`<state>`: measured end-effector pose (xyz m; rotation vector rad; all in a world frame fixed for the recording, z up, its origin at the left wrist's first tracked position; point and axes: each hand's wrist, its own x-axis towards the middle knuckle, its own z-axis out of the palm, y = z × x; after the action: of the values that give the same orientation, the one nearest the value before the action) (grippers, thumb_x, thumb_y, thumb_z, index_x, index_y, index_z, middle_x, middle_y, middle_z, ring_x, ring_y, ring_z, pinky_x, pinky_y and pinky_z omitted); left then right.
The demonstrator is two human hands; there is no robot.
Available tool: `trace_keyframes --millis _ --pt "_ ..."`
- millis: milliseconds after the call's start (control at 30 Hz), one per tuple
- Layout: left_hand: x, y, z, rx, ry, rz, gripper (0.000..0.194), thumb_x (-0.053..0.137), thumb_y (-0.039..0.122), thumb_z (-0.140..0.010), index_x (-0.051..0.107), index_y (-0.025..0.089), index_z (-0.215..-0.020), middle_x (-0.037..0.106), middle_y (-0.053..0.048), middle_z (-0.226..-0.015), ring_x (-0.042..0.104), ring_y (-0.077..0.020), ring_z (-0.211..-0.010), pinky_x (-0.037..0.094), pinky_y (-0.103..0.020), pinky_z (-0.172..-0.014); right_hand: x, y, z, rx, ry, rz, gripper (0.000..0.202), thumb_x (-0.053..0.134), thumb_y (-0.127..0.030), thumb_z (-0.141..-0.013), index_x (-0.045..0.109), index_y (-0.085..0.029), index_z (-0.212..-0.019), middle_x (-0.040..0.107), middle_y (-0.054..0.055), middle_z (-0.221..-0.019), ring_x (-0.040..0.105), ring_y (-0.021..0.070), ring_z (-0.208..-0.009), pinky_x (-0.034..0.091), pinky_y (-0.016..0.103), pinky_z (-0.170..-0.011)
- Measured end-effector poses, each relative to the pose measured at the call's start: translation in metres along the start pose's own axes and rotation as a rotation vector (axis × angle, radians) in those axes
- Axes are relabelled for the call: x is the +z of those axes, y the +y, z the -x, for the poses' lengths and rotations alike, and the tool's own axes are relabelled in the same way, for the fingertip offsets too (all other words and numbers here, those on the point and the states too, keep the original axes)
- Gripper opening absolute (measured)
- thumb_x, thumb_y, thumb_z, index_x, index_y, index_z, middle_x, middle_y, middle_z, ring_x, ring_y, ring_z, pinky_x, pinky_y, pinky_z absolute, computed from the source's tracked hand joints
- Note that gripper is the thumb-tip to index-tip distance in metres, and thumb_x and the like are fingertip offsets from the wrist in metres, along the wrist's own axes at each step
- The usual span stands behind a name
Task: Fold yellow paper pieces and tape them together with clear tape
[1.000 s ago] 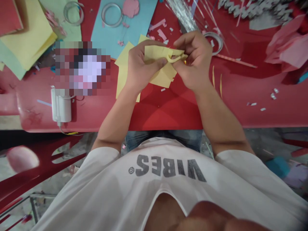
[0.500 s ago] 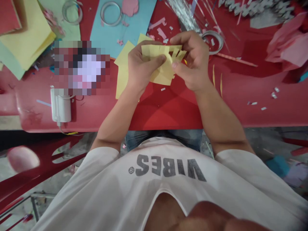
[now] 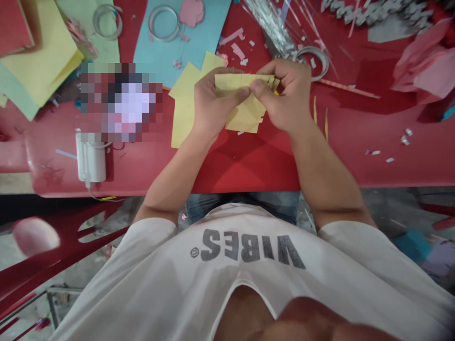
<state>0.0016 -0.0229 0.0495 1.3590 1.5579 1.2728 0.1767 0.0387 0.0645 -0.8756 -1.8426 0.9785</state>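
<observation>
Left hand (image 3: 210, 105) and right hand (image 3: 289, 97) pinch thin yellow slit-edged paper (image 3: 245, 80) over red glossy worktop (image 3: 245, 166), toward its near edge; likely light, limp, easily torn; best gripped by uncut middle.

There are three tape rolls (image 3: 163, 39) and one power brick (image 3: 91, 158).

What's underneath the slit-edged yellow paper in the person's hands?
Past the near edge of the yellow paper, a small white scrap shows on the red surface. Whatever lies directly beneath is covered by the paper, and the left hand hides more.
</observation>
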Motion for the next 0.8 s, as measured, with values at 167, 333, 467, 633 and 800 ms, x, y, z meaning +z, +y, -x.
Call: trace_keyframes --millis 167,333,467,633,800 --pt "-0.011 0.01 -0.004 0.034 0.033 -0.091 0.034 0.072 0.044 -0.078 0.061 0.05 -0.11 0.073 0.013 -0.121 0.069 -0.0263 -0.119 0.064 -0.049 -0.099 -0.001 -0.003 0.001 -0.003 -0.012 0.011 0.011 0.075 -0.046 -0.081 0.069 -0.044 -0.073 0.062 -0.003 -0.067 0.053 0.0268 -0.062 0.038 0.046 -0.058" --pt "-0.018 0.022 -0.001 0.168 -0.063 0.017 0.038 0.072 0.031 -0.082 0.057 0.048 -0.113 0.069 0.011 -0.126 0.073 -0.0208 -0.108 0.065 -0.042 -0.099 0.002 -0.005 0.004 -0.044 -0.089 0.057 0.014 0.072 -0.042 -0.089 0.067 -0.037 -0.077 0.063 -0.003 -0.071 0.055 0.0223 -0.066 0.042 0.042 -0.062" --pt "-0.021 0.024 0.001 0.187 -0.091 -0.052 0.031 0.069 0.029 -0.086 0.059 0.044 -0.111 0.07 0.006 -0.122 0.074 -0.0211 -0.101 0.065 -0.044 -0.094 0.004 -0.003 0.005 -0.035 -0.135 0.084 0.017 0.071 -0.045 -0.091 0.066 -0.037 -0.076 0.066 -0.004 -0.075 0.059 0.0221 -0.069 0.045 0.041 -0.064" --pt "-0.023 0.013 -0.004 0.126 -0.109 -0.105 0.033 0.069 0.042 -0.083 0.057 0.054 -0.11 0.076 0.009 -0.108 0.075 -0.0278 -0.103 0.062 -0.051 -0.084 0.002 -0.003 0.004 -0.05 -0.142 0.07 0.016 0.071 -0.035 -0.088 0.064 -0.037 -0.075 0.062 -0.004 -0.072 0.056 0.0232 -0.068 0.041 0.042 -0.064" --pt "-0.023 0.006 -0.008 0.141 -0.102 -0.045 0.031 0.072 0.05 -0.081 0.056 0.05 -0.108 0.072 0.01 -0.12 0.073 -0.0258 -0.111 0.063 -0.049 -0.092 -0.001 -0.005 0.003 -0.031 -0.126 0.051 0.015 0.071 -0.037 -0.088 0.064 -0.037 -0.075 0.058 -0.003 -0.069 0.051 0.0228 -0.065 0.039 0.041 -0.062"
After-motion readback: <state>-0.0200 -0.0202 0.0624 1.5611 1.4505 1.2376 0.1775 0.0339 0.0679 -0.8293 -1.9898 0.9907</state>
